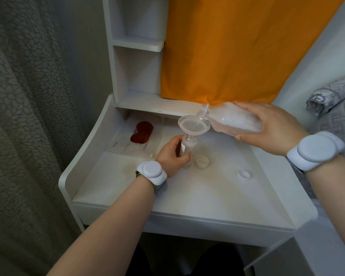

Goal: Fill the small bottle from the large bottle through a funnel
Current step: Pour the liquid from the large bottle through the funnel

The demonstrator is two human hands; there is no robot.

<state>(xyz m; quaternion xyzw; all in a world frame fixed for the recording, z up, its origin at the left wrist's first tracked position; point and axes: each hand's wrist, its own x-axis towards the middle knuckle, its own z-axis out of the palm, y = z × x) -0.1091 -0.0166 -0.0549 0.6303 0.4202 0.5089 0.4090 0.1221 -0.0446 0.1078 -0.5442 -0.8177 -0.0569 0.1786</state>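
A small clear bottle [188, 148] stands upright on the white desk [207, 196], with my left hand [172, 154] wrapped around its side. A translucent white funnel [193, 125] sits in its neck. My right hand [271, 126] holds the large clear bottle [233, 121] tipped almost flat, its mouth just over the funnel's far right rim. A thin stream of liquid runs from the mouth into the funnel.
A cream cap [202, 161] lies just right of the small bottle, and a white cap [244, 174] lies further right. A dark red heart-shaped piece [141, 132] rests on a sheet at the back left. An orange cloth [237, 48] hangs behind; white shelves [137, 44] stand at the back.
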